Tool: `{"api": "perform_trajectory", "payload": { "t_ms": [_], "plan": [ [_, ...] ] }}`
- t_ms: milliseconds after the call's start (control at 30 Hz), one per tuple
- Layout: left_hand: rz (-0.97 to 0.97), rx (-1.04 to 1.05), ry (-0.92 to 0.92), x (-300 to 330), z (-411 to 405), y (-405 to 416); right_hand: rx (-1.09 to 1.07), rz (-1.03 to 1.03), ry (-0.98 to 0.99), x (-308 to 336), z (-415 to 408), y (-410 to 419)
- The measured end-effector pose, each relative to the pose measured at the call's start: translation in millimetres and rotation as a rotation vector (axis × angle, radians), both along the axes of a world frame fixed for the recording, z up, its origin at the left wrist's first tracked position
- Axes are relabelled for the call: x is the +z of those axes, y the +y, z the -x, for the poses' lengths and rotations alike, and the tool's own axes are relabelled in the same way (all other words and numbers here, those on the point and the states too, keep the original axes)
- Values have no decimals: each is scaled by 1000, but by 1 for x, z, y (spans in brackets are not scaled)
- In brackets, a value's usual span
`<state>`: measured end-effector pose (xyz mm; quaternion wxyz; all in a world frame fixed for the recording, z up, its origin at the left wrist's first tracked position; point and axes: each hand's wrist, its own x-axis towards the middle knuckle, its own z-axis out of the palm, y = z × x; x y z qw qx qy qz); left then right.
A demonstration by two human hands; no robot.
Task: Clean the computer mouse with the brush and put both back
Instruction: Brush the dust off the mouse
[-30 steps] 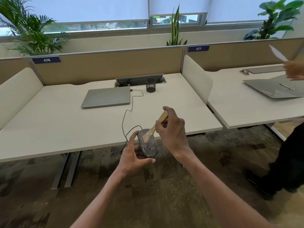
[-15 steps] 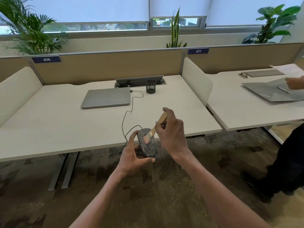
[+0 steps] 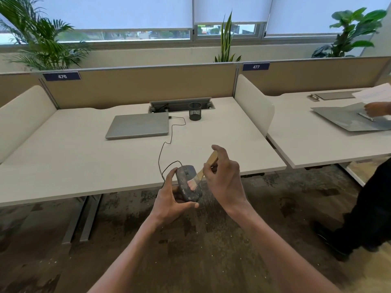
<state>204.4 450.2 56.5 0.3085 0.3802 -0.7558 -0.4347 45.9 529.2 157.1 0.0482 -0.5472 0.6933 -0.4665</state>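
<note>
Left hand (image 3: 169, 199) still gripping dusty mouse (image 3: 187, 182) off the desk (image 3: 84, 161) edge, right hand (image 3: 224, 176) pinching brush (image 3: 203, 171), bristles now lower on mouse back than before

I've drawn the brush (image 3: 206, 167) down the mouse (image 3: 189, 183): a second ago its bristles sat near the top end, by the wheel, and now they lie on the middle of its back, pale against the dusty grey. My right hand (image 3: 224, 181) has dropped with the stroke, thumb and fingers pinching the wooden handle as before. At the next desk (image 3: 317, 144), the other person's hand (image 3: 377, 109) has come down from holding a sheet of paper (image 3: 374, 94) up in the air and now rests low over the grey board (image 3: 347, 119), the paper lying flat beside it.
</note>
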Motion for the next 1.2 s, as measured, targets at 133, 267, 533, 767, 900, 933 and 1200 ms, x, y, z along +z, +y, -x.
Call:
{"api": "perform_trajectory", "payload": {
  "t_ms": [133,267,533,767,900,933,1200],
  "plan": [
    [4,-2,-24,-3,-3,2,-32,5,10,0,7,4],
    [-2,-14,-12,-1,-3,1,-36,40,-101,6,8,1],
    [-5,-19,-12,-3,-5,3,-72,-3,-74,-3,19,-1],
    [-17,-10,-15,0,-5,2,-51,69,-151,4,19,-11],
    [-34,-16,5,3,-6,1,-51,48,-196,0,19,-17],
    [-36,-15,5,3,-7,1,-62,40,-213,-2,22,-17],
    [-20,-10,-73,5,-11,-4,-24,92,-173,-5,34,-23]
  ]
}}
